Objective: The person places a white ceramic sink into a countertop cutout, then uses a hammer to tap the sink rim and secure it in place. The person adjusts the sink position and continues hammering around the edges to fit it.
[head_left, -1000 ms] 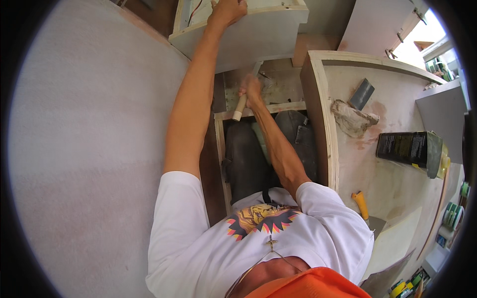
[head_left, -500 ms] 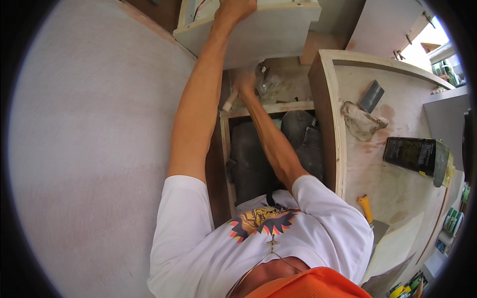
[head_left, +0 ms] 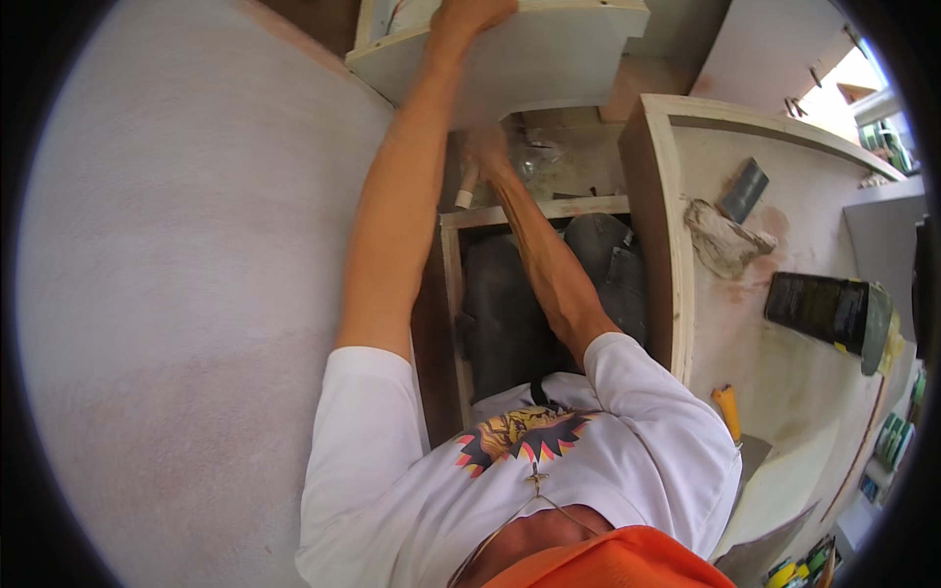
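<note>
My left hand (head_left: 472,14) is at the top of the view, its fingers closed over the wooden upper edge of a grey-faced box (head_left: 549,69). Below that box my right hand (head_left: 485,147) is smeared by motion and partly hidden against its lower edge. A pale wooden handle (head_left: 466,193) sticks out from the right hand toward me; the head of the tool cannot be made out. Just beyond my dark trousers runs a wooden frame rail (head_left: 578,207), with clear plastic scraps (head_left: 537,160) lying behind it.
A large whitish panel (head_left: 196,245) fills the left. To the right, a wood-edged panel (head_left: 725,333) bears a grey block (head_left: 745,189), a crumpled rag (head_left: 723,238), a dark can (head_left: 818,312) lying on its side and a yellow-handled tool (head_left: 726,410). Wooden side boards stand close beside me.
The view has shifted slightly, so most things sit a little further right. My right hand is still blurred beneath the box with the handle. The left hand keeps its hold on the edge.
</note>
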The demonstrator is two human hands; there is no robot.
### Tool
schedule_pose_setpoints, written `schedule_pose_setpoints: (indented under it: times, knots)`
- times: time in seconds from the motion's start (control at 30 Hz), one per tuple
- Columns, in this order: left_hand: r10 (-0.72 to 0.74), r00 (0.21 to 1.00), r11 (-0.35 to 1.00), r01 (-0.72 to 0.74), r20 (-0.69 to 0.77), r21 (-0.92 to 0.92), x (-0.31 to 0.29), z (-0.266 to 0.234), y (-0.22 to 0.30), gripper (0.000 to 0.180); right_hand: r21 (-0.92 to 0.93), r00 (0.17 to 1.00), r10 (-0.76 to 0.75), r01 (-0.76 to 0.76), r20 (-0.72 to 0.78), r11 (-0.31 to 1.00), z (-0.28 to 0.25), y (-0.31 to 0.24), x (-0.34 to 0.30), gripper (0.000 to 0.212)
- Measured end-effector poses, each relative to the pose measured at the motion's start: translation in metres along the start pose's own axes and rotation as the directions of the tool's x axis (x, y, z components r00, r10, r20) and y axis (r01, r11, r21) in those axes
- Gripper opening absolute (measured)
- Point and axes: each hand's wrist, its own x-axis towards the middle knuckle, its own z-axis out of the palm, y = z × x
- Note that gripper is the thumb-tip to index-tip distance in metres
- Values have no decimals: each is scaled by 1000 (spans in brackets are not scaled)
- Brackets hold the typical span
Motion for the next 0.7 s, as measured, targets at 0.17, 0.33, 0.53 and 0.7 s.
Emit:
schedule_pose_setpoints:
  times: [0.17, 0.33, 0.53, 0.7]
  knots:
    - [-47, 999, 999, 46, 22, 21, -6, -15, -24, 46, 55, 972, 186, -179, -146, 982, 36, -20, -80, 19]
    - [27, 999, 999, -26, -32, 37, -3, -6, -14, 48, 94, 996, 63, -57, -67, 994, 43, 1, -44, 18]
    - [-52, 998, 997, 50, 33, 54, -4, -12, -25, 48, 131, 979, 186, -175, -79, 976, 47, -4, -49, 19]
    - [-1, 1000, 999, 2, -12, 46, -4, -3, -26, 49, 122, 987, 131, -118, -97, 985, 63, 3, -66, 18]
